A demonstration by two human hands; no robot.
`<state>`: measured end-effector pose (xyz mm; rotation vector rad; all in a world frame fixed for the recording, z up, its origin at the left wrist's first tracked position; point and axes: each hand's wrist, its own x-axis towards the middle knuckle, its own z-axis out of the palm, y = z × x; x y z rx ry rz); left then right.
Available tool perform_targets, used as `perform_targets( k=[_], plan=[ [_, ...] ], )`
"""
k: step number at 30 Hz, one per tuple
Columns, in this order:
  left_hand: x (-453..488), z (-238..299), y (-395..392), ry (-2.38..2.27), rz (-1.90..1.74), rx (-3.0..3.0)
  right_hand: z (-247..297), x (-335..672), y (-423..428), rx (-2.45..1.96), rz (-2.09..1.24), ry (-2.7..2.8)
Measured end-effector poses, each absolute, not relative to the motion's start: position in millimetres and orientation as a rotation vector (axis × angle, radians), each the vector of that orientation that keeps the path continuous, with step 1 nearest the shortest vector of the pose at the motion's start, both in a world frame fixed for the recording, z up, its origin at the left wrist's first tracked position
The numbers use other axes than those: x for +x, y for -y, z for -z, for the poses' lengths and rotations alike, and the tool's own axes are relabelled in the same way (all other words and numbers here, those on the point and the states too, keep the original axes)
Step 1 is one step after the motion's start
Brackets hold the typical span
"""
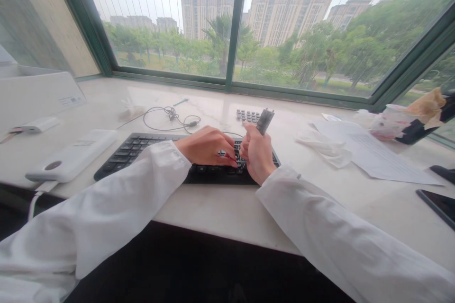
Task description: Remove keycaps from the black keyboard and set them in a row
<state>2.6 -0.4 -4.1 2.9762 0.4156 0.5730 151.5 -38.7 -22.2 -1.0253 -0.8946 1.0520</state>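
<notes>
On the pale, glossy tabletop (209,204), seen from the head camera, a long black plastic keyboard (130,151) lies beneath both hands. The bare right hand (258,152) is clenched around a dark grey, stick-shaped tool (265,121), whose upper end juts above the grip. Close beside it, the bare left hand (209,147) bends its fingers low over the keyboard; whether they pinch anything cannot be told. Behind the right hand, what look like small grey keycaps (245,115) sit in rows. The step in hand appears to be close work on the keyboard's right-hand section; the next move likely calls for exact control of the tool.
</notes>
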Motion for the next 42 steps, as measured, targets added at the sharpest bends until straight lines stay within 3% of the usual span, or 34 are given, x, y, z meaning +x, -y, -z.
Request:
perform_targets(
  k=[8,16,33,42],
  plan=[
    [2,8,-1,-0.411,-0.591,2.947,17,151,39,-0.954,-1.238,0.722],
    [4,5,1,-0.447,-0.559,2.894,17,160,43,-0.794,-1.465,0.996],
    [6,4,6,-0.699,-0.523,2.795,27,149,54,-0.696,-1.065,1.097],
    [7,5,7,-0.644,-0.539,2.823,30,150,55,-0.675,-1.039,1.071]
  ],
)
